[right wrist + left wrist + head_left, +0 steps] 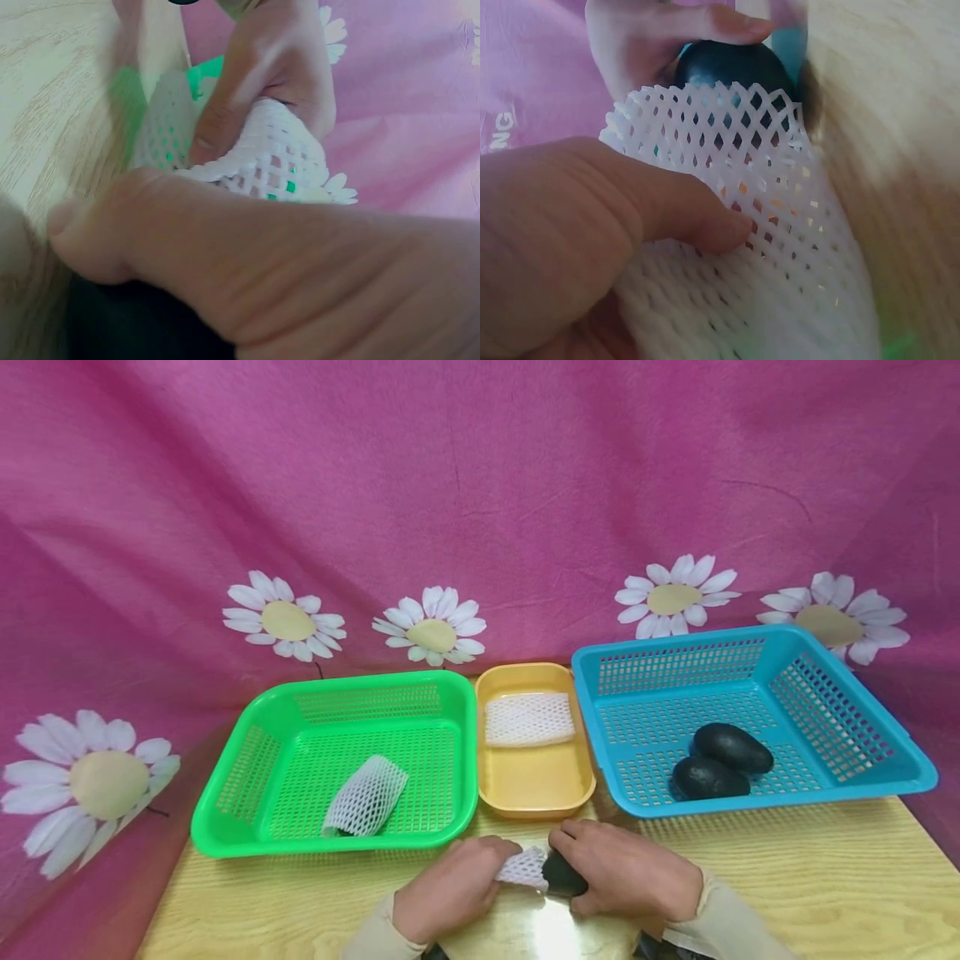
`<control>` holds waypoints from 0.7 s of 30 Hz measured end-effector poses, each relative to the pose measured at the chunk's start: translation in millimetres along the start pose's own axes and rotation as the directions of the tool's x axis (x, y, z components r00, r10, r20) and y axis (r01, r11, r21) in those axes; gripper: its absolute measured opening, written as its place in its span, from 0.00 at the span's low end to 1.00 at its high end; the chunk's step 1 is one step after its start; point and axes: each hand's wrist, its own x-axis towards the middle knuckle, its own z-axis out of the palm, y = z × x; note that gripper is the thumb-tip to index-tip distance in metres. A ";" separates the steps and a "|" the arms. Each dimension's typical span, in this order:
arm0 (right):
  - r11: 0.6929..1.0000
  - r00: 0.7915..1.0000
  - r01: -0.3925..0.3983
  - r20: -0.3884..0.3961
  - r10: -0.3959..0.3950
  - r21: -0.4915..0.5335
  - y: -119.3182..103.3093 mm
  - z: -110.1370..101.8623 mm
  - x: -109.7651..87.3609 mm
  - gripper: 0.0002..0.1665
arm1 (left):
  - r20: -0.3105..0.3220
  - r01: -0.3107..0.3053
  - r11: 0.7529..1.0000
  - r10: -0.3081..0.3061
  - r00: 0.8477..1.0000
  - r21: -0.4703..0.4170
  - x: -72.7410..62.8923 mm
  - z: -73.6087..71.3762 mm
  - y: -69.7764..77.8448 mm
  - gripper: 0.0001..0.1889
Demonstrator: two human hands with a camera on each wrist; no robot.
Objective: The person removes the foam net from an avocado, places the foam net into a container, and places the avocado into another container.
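At the table's front, my left hand (459,887) pinches a white foam net sleeve (523,868) between thumb and fingers. My right hand (628,870) grips a dark avocado (562,877), its thumb and fingers wrapped round the fruit. One end of the avocado sits at the open mouth of the sleeve. In the left wrist view, the net (795,225) covers the near part of the avocado (731,66), with the right hand behind it. The right wrist view has the avocado (142,322) dark under the right hand, partly hidden by it.
A green basket (465,752) on the left holds a netted item (369,797). Between the baskets, a yellow tray (536,785) contains an empty-looking foam net (528,720). Two dark avocados (731,747) lie in the blue basket (750,806) on the right. A pink flowered cloth (480,510) hangs behind.
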 end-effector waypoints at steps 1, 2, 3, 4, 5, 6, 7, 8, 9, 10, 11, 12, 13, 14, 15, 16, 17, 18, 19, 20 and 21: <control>1.000 1.000 0.000 -0.001 0.000 -0.004 0.1 0.2 0.0 0.29 | -0.003 -0.004 1.000 0.004 1.000 0.013 0.0 -1.8 0.1 0.11; 1.000 1.000 -0.002 -0.002 0.002 -0.008 0.1 0.4 -0.1 0.30 | -0.005 -0.009 1.000 0.009 1.000 0.027 -0.1 -3.6 0.6 0.11; 1.000 1.000 -0.003 -0.003 0.003 -0.011 0.1 0.4 -0.1 0.30 | -0.005 -0.013 0.999 0.014 1.000 0.037 0.0 -5.9 1.2 0.11; 1.000 1.000 -0.004 -0.003 0.004 -0.014 0.1 0.5 0.0 0.30 | -0.004 -0.018 0.999 0.018 1.000 0.048 0.2 -8.1 1.8 0.11; 1.000 1.000 -0.004 -0.004 0.004 -0.017 0.1 0.5 0.1 0.30 | -0.003 -0.025 0.998 0.025 1.000 0.063 0.5 -9.9 2.3 0.12; 1.000 1.000 -0.005 -0.003 0.005 -0.019 0.1 0.5 0.2 0.30 | -0.002 -0.031 0.997 0.031 1.000 0.073 0.8 -11.8 3.3 0.13; 1.000 1.000 -0.006 -0.001 0.006 -0.020 0.1 0.6 0.4 0.31 | -0.002 -0.037 0.996 0.037 0.999 0.081 1.3 -13.3 4.0 0.13; 1.000 1.000 -0.007 0.001 0.007 -0.020 0.0 0.6 0.5 0.31 | -0.005 -0.044 0.995 0.045 0.999 0.088 1.7 -14.8 5.0 0.13; 1.000 1.000 -0.009 0.004 0.009 -0.018 -0.1 0.4 0.5 0.31 | -0.012 -0.049 0.994 0.051 0.999 0.097 2.2 -16.3 5.9 0.13; 1.000 1.000 -0.010 0.005 0.010 -0.018 -0.4 0.3 0.4 0.31 | -0.018 -0.053 0.993 0.055 0.998 0.103 2.7 -17.7 6.9 0.13; 1.000 1.000 -0.006 0.003 0.006 -0.019 -0.3 0.5 0.5 0.31 | -0.023 -0.055 0.993 0.058 0.998 0.109 3.2 -19.3 8.0 0.12; 1.000 1.000 -0.005 0.001 0.005 -0.021 -0.6 0.6 0.3 0.31 | -0.030 -0.055 0.992 0.058 0.998 0.110 3.7 -20.8 9.2 0.11; 1.000 1.000 -0.001 -0.002 0.001 -0.026 -0.8 0.7 0.0 0.31 | -0.034 -0.057 0.992 0.061 0.998 0.116 4.1 -22.5 10.4 0.11; 1.000 1.000 0.003 -0.007 -0.003 -0.030 -0.8 0.9 -0.1 0.32 | -0.036 -0.059 0.990 0.064 0.997 0.125 4.5 -24.1 11.7 0.10; 0.999 1.000 0.008 -0.011 -0.009 -0.037 -0.8 1.4 0.0 0.32 | -0.036 -0.061 0.989 0.066 0.997 0.133 4.7 -25.8 13.0 0.10; 0.999 1.000 0.015 -0.016 -0.015 -0.045 -0.7 1.8 -0.1 0.32 | -0.035 -0.063 0.989 0.068 0.997 0.136 4.7 -27.1 14.2 0.10; 0.998 1.000 0.020 -0.019 -0.021 -0.052 -0.6 2.3 0.0 0.33 | -0.034 -0.065 0.988 0.070 0.997 0.142 4.6 -28.5 15.4 0.10; 0.998 0.999 0.023 -0.022 -0.024 -0.059 -1.0 2.5 -0.4 0.33 | -0.032 -0.067 0.986 0.073 0.997 0.150 4.5 -29.6 16.5 0.10; 0.997 0.999 0.027 -0.026 -0.029 -0.067 -1.0 2.9 -0.6 0.33 | -0.031 -0.069 0.985 0.075 0.997 0.157 4.4 -30.6 17.5 0.10; 0.997 0.999 0.032 -0.031 -0.034 -0.072 -1.1 3.2 -0.7 0.33 | -0.032 -0.068 0.985 0.074 0.997 0.161 4.3 -31.6 18.4 0.11; 0.996 0.999 0.035 -0.036 -0.038 -0.076 -1.3 3.3 -1.2 0.33 | -0.032 -0.067 0.984 0.073 0.997 0.164 4.4 -32.3 19.0 0.11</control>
